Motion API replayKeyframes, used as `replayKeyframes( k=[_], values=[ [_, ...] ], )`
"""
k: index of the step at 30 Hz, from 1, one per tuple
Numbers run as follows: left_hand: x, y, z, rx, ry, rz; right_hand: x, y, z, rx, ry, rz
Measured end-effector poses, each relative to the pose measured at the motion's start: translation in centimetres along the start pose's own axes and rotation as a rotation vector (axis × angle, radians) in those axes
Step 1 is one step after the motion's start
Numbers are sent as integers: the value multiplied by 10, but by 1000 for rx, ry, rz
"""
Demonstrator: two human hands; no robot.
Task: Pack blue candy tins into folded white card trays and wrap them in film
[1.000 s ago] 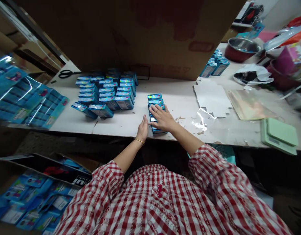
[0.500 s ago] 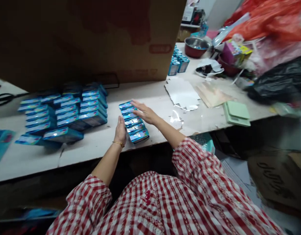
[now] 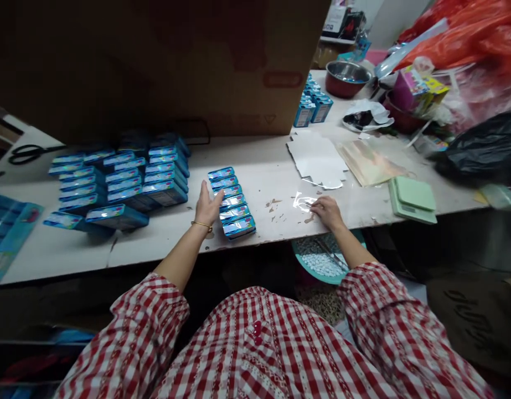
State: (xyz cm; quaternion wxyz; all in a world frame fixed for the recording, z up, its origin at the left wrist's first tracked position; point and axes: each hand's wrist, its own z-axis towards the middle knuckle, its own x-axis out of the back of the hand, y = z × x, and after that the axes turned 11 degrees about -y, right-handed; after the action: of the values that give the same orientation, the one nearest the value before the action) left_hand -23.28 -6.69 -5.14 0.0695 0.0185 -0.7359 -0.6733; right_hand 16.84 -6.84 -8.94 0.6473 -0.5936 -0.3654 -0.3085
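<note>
While the right hand (image 3: pixel 326 212) is resting bunched fingertips at a clear plastic film (image 3: pixel 304 201), pinching or not I can't tell, the left hand (image 3: pixel 207 209) is staying open, thumb against six blue cartons (image 3: pixel 234 213) lining up near the white table's (image 3: pixel 275 166) front edge. More cartons (image 3: pixel 124 184) are standing leftward; a green scale (image 3: pixel 415 194) is sitting rightward.

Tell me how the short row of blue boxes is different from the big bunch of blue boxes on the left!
The short row is just one line, but the big bunch has several lines. The short row is neatly lined up, while the big bunch has two crooked boxes in front. Both sit on the white table.
</note>
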Motion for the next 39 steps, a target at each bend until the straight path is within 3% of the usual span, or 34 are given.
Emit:
replayKeyframes(
  k=[2,6,9,11,14,16,19,22,26,32,39],
  values=[
    [-2,1,-4,76,62,-21,2,3,5,6,6,2],
    [-10,6,-4,166,-172,-352,-2,5,11,-39,104,34],
    [-12,8,-4,167,-202,-423,-4,-16,14,-136,130,121],
    [-12,7,-9,179,-200,-382,-3,-46,16,-110,137,205],
    [-12,3,-27,199,-253,-260,3,-108,18,100,173,332],
    [-13,4,-41,177,-204,-97,8,-152,20,231,142,384],
    [-13,18,-58,-5,-14,198,11,-202,19,381,71,294],
    [-15,47,-63,-270,-14,342,8,-230,12,486,6,75],
    [-17,79,-58,-464,-127,410,4,-243,6,534,-68,-189],
    [-14,81,-66,-481,-162,488,5,-251,11,507,-69,-379],
    [-2,84,-65,-553,4,599,1,-270,-9,628,-16,-674]
  ],
)
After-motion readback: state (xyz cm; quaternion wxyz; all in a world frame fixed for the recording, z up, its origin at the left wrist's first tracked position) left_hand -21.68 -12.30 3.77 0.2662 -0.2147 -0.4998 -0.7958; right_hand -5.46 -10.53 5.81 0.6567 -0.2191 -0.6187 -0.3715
